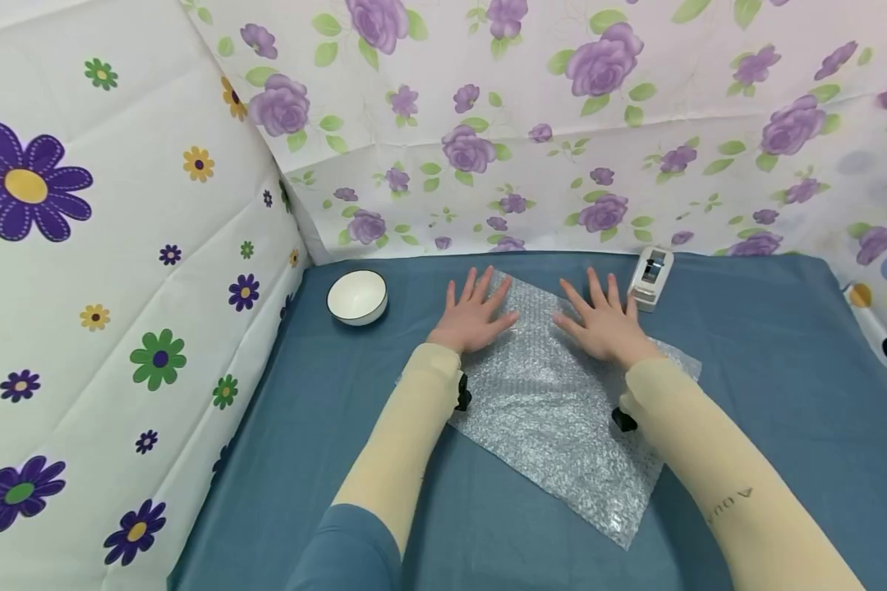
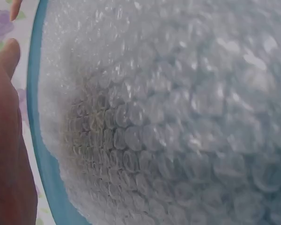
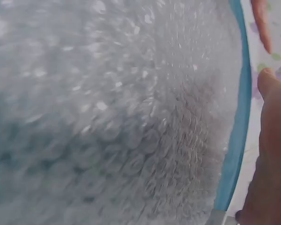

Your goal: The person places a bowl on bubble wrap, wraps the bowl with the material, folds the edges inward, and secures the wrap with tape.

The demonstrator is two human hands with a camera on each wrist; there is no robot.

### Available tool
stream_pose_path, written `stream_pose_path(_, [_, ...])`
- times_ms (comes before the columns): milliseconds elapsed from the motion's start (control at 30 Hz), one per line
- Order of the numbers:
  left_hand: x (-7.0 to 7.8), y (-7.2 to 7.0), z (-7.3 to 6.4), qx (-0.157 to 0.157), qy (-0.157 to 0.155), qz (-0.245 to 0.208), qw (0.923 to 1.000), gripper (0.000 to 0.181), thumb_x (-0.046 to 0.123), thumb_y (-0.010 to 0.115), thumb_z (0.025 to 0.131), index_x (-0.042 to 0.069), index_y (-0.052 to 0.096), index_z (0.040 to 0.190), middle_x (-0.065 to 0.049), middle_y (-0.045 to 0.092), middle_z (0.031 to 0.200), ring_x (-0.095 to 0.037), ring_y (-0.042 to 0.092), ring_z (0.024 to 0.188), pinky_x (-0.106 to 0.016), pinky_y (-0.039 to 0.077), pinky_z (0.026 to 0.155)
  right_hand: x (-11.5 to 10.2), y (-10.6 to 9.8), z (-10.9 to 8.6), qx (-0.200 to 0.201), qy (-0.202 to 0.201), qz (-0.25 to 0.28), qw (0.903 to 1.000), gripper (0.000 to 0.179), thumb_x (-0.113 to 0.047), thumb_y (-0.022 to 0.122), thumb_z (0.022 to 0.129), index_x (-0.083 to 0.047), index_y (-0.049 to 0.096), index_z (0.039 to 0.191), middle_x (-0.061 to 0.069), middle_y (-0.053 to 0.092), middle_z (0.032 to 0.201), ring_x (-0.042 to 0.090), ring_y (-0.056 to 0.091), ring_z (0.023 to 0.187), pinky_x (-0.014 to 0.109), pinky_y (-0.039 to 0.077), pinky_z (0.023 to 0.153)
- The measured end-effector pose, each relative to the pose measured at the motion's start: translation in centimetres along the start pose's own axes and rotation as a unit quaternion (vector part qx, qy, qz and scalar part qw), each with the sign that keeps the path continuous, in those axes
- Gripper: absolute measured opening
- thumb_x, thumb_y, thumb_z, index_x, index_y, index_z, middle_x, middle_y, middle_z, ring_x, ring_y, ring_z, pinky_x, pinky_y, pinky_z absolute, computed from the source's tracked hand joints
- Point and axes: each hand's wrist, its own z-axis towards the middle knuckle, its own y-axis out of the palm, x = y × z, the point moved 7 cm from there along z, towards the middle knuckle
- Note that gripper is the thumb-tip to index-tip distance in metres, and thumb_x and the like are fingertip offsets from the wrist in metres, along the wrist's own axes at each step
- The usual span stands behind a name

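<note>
On the blue cloth (image 1: 288, 460), bubble wrap (image 1: 547, 410) lies diag. L hand (image 1: 473, 320) & R hand (image 1: 604, 326) over its far part, fingers spread, gripping nothing; contact unclear. Prob. best: flat palms, light even pressure, smooth ctr outward w/o popping bubbles.

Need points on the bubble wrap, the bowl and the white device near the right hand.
bubble wrap (image 1: 550, 410): head view, middle of the sheet
bowl (image 1: 357, 296): head view, inner surface
white device (image 1: 649, 286): head view, top face
</note>
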Motion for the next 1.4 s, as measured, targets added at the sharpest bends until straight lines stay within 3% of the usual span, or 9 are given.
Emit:
stream_pose_path(300, [-0.1, 0.2, -1.6, -0.028, 0.067, -0.066, 0.9952, 0.078, 0.066, 0.034, 0.111, 0.035, -0.002, 0.173, -0.007, -0.009, 0.180, -0.033, -0.015, 0.164, -0.069, -0.003, 0.127, 0.2, 1.1, -4.5, -0.049, -0.025, 0.028, 0.9981, 0.086, -0.067, 0.043, 0.109, -0.029, 0.003, 0.175, 0.024, -0.019, 0.175, 0.056, -0.019, 0.157, 0.083, -0.004, 0.116])
stream_pose_path(467, [-0.3, 0.4, -3.5, -0.072, 0.087, -0.083, 0.9901, 0.079, 0.063, 0.039, 0.112, 0.032, 0.002, 0.174, -0.008, -0.005, 0.180, -0.035, -0.013, 0.164, -0.068, -0.004, 0.127, 0.5, 1.8, -8.0, -0.065, -0.034, 0.051, 0.9960, 0.092, -0.066, 0.053, 0.106, -0.025, 0.007, 0.175, 0.032, -0.013, 0.173, 0.062, -0.016, 0.154, 0.087, -0.003, 0.112])
stream_pose_path(567, [-0.4, 0.8, -4.7, -0.098, 0.091, -0.087, 0.9873, 0.080, 0.062, 0.041, 0.112, 0.031, 0.002, 0.174, -0.008, -0.004, 0.180, -0.035, -0.014, 0.164, -0.066, -0.004, 0.128, 0.5, 2.1, -10.0, -0.061, -0.027, 0.056, 0.9962, 0.095, -0.064, 0.059, 0.104, -0.025, 0.010, 0.175, 0.034, -0.012, 0.173, 0.063, -0.016, 0.153, 0.088, -0.005, 0.111])
stream_pose_path(833, [-0.2, 1.9, -7.5, -0.118, 0.109, -0.129, 0.9785, 0.083, 0.057, 0.048, 0.112, 0.025, 0.003, 0.175, -0.009, -0.002, 0.180, -0.034, -0.012, 0.164, -0.062, -0.005, 0.129, 0.2, 2.7, -14.1, -0.037, -0.003, 0.069, 0.9969, 0.104, -0.069, 0.065, 0.099, -0.023, 0.011, 0.175, 0.038, -0.009, 0.171, 0.066, -0.015, 0.152, 0.089, -0.007, 0.108])
stream_pose_path(1000, [-0.2, 2.6, -8.5, -0.117, 0.106, -0.141, 0.9773, 0.082, 0.057, 0.049, 0.111, 0.028, 0.006, 0.174, -0.007, -0.002, 0.180, -0.030, -0.013, 0.164, -0.059, -0.010, 0.128, 0.0, 3.3, -15.1, -0.027, 0.004, 0.079, 0.9965, 0.107, -0.073, 0.063, 0.097, -0.017, 0.015, 0.174, 0.039, -0.009, 0.170, 0.066, -0.013, 0.152, 0.090, -0.005, 0.108])
stream_pose_path(1400, [-0.4, 3.8, -9.6, -0.099, 0.094, -0.138, 0.9810, 0.077, 0.055, 0.048, 0.112, 0.025, 0.013, 0.174, -0.006, -0.004, 0.180, -0.031, -0.014, 0.164, -0.057, -0.012, 0.128, 0.4, 5.1, -14.7, -0.043, 0.001, 0.096, 0.9945, 0.110, -0.075, 0.064, 0.095, -0.017, 0.017, 0.174, 0.038, -0.011, 0.171, 0.066, -0.013, 0.152, 0.086, -0.013, 0.109])
